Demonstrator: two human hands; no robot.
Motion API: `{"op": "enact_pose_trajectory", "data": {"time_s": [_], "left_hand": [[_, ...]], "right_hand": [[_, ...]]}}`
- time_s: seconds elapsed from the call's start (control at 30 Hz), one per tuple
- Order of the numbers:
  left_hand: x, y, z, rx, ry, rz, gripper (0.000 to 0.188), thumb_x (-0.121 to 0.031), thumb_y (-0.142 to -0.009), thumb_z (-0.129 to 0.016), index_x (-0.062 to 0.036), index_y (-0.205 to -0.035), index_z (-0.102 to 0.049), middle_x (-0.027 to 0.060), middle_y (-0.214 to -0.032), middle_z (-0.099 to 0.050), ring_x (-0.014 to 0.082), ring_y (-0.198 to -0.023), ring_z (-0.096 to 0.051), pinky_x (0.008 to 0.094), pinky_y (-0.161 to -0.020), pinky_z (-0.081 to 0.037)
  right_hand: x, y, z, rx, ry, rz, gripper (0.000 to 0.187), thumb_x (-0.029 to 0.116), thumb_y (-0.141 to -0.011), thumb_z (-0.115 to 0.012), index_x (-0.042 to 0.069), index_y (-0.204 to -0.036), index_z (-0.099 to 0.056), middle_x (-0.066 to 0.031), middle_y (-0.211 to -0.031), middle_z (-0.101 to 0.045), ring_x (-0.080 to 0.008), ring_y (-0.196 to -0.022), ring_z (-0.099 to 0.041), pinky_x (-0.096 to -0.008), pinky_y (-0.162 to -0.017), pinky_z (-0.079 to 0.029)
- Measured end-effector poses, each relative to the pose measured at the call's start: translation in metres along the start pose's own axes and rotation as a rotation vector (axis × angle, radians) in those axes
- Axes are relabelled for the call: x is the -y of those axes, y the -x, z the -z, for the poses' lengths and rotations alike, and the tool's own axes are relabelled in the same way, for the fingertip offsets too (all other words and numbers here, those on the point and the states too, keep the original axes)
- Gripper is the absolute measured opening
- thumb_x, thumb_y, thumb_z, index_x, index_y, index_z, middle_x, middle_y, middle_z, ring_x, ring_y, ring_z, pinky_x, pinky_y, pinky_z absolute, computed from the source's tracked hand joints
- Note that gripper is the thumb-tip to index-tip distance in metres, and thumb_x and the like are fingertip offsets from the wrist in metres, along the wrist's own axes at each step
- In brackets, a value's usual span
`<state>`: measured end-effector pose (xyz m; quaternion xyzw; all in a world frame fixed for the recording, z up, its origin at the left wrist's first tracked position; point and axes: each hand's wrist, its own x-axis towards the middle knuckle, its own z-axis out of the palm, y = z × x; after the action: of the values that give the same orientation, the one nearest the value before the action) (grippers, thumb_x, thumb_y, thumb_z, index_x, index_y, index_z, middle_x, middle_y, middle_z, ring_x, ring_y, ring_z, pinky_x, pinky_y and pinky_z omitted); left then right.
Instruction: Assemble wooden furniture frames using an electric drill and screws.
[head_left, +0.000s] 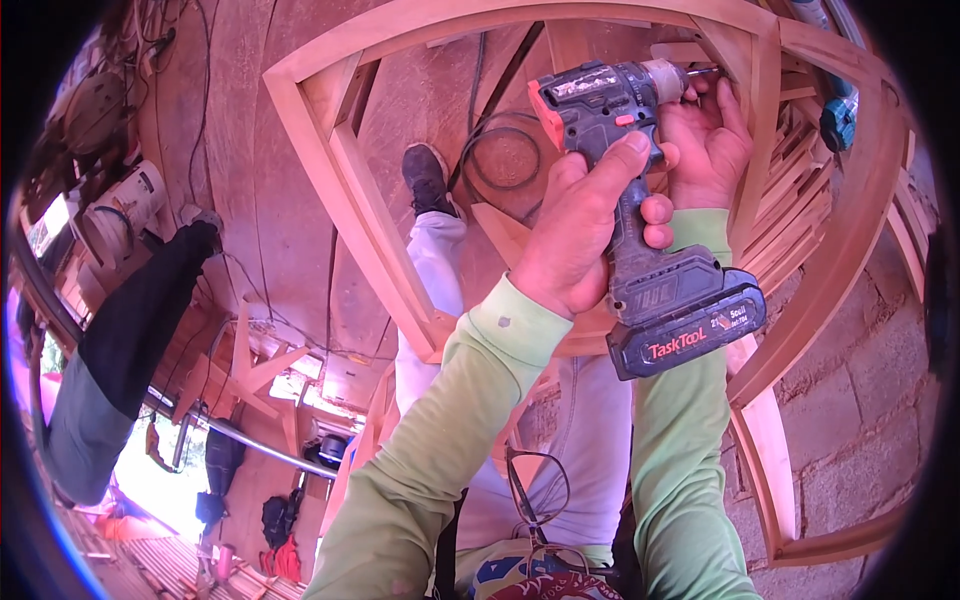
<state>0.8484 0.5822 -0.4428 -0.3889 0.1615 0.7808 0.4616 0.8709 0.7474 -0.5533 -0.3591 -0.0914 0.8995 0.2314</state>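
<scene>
1. At the head view's upper centre, the left hand (580, 215) wraps firmly around a black, red-trimmed cordless drill (632, 255).
2. Beside its metal chuck (662, 80), holding a thin bit (704, 71): right hand (708, 145), half-curled, grip unclear.
3. Beneath: angular brown wooden frame (372, 220).

Left fingers (657, 209) partly behind drill (632, 258)

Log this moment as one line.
left hand: gripping cordless drill | right hand: beside drill bit, contact unclear | bit: pointing toward wooden frame
</scene>
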Motion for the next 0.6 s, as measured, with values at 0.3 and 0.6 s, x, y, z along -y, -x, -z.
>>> {"op": "enact_pose_trajectory", "data": {"time_s": [0.3, 0.6], "left_hand": [[-0.035, -0.008, 0.002, 0.066, -0.141, 0.016, 0.024, -0.019, -0.101, -0.064, -0.0028, -0.116, -0.053, 0.0089, -0.11, -0.064, 0.0121, -0.066, -0.057, 0.0306, -0.052, -0.05], [-0.041, -0.013, 0.002, 0.028, -0.438, 0.013, 0.032, -0.02, -0.102, -0.064, -0.0002, -0.124, -0.053, 0.0112, -0.114, -0.065, 0.0108, -0.066, -0.054, 0.0276, -0.054, -0.049]], "right_hand": [[0.005, -0.005, 0.009, 0.067, -0.015, -0.069, 0.015, 0.011, -0.096, -0.064, 0.001, -0.107, -0.061, -0.0047, -0.087, -0.048, -0.0202, -0.085, -0.043, -0.0376, -0.079, -0.038], [0.054, 0.082, -0.066, 0.109, 1.118, 0.174, 0.028, 0.022, -0.108, -0.05, -0.001, -0.119, -0.062, 0.0037, -0.084, -0.043, -0.009, -0.07, -0.035, -0.0254, -0.063, -0.03]]}}
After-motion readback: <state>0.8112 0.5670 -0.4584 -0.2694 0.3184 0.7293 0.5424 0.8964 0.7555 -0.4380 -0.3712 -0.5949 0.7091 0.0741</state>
